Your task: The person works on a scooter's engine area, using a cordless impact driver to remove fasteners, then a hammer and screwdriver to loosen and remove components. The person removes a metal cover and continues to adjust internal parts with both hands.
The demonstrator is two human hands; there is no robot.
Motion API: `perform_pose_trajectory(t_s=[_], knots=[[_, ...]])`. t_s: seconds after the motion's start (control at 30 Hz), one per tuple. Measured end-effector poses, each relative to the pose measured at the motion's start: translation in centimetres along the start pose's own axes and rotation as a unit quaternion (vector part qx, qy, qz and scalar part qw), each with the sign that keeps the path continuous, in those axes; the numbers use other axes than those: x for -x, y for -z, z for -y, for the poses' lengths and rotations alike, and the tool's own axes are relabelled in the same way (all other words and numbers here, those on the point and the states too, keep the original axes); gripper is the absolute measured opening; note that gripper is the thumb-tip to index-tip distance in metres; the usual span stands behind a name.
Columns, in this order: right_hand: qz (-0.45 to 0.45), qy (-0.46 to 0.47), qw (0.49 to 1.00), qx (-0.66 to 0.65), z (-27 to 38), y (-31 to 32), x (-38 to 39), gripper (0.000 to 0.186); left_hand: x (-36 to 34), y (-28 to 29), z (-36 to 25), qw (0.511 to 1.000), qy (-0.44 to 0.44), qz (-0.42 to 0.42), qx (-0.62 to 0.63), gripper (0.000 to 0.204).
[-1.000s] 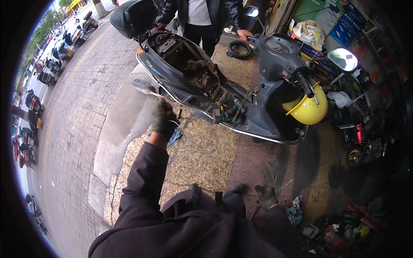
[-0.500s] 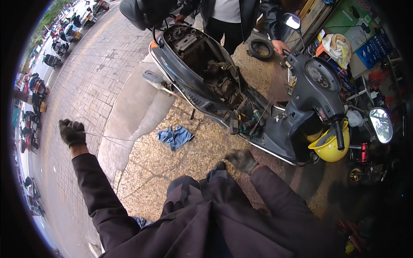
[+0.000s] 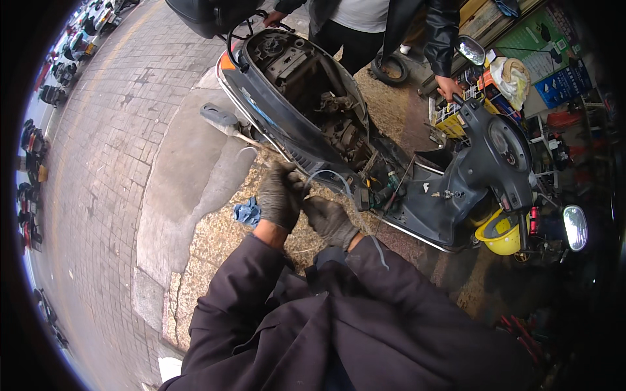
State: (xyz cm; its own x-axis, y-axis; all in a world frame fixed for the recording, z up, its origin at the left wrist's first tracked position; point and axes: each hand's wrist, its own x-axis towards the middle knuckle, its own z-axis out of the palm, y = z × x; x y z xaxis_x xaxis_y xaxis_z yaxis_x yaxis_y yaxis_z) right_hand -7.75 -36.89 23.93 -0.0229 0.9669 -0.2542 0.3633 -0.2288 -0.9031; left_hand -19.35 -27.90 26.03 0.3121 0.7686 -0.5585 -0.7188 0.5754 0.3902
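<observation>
Gloved in dark grey, my left hand (image 3: 280,195) and my right hand (image 3: 328,220) are close together in front of me, fingers curled in. A thin grey wire (image 3: 331,172) runs through them, looping up between the hands and the scooter. One end of it curls above my left hand, and another length trails past my right wrist. The exact grip point is hidden by the gloves. Just beyond stands a dark scooter (image 3: 266,129), its seat area open and inner parts exposed. Tools (image 3: 393,186) lie on its footboard.
A blue rag (image 3: 248,213) lies on the ground beside my left hand. Across the scooter stands a person, one hand (image 3: 448,86) at the handlebar. A yellow helmet (image 3: 501,236) hangs below the handlebar. A tyre (image 3: 390,70) lies behind; parked scooters line the left.
My left hand has come in from far left to meet my right hand. The wire, stretched out before, is now gathered in loops. The other person's hand stays at the handlebar.
</observation>
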Motion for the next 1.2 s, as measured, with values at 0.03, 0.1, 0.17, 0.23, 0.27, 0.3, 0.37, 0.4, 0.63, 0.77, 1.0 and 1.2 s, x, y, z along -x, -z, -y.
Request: perform_pose_trajectory(t_s=[0.03,0.1,0.17,0.23,0.27,0.3,0.37,0.4,0.63,0.77,1.0,1.2], knots=[[-0.098,0.113,0.984,-0.097,-0.6,0.4,-0.5,0.018,-1.4,-0.7,0.5,0.999,0.016,0.022,-0.048,0.029],[-0.157,0.031,0.986,-0.039,-2.4,3.0,-1.4,0.022,-4.6,-1.4,1.6,0.990,0.028,0.050,-0.127,0.027],[-0.187,0.014,0.980,-0.072,-4.5,5.3,-3.0,0.023,-8.1,-1.9,3.0,0.984,0.051,0.013,-0.168,0.025],[-0.136,-0.102,0.970,-0.174,-7.1,7.6,-4.9,0.024,-11.9,-2.6,5.1,0.968,0.038,0.048,-0.245,0.025],[-0.179,-0.048,0.977,-0.106,-8.7,8.3,-6.6,0.024,-13.8,-2.8,6.1,0.960,0.050,0.054,-0.270,0.025],[-0.218,0.005,0.975,-0.038,-10.5,8.7,-8.6,0.024,-15.9,-3.0,6.9,0.934,0.076,0.053,-0.344,0.025],[-0.221,-0.028,0.974,-0.035,-14.9,10.4,-12.3,0.024,-20.3,-3.5,8.7,0.942,0.094,0.021,-0.322,0.026],[-0.253,-0.057,0.962,-0.089,-17.4,11.3,-14.1,0.025,-22.9,-3.8,9.4,0.946,0.112,0.003,-0.303,0.026],[-0.272,-0.344,0.762,-0.477,-32.5,18.0,-25.6,0.028,-37.1,-2.0,13.3,0.912,0.040,-0.096,-0.397,0.022],[-0.002,-0.304,0.598,-0.741,-34.1,20.3,-28.5,0.036,-43.3,-0.8,13.5,0.895,0.017,-0.136,-0.425,0.022],[-0.262,-0.334,0.639,-0.642,-27.2,14.1,-31.3,0.022,-52.3,0.6,12.4,0.696,-0.091,-0.165,-0.693,0.032],[-0.447,-0.369,0.581,-0.571,-25.4,9.7,-34.3,0.015,-57.8,1.4,12.6,0.545,-0.018,-0.030,-0.838,0.038]])
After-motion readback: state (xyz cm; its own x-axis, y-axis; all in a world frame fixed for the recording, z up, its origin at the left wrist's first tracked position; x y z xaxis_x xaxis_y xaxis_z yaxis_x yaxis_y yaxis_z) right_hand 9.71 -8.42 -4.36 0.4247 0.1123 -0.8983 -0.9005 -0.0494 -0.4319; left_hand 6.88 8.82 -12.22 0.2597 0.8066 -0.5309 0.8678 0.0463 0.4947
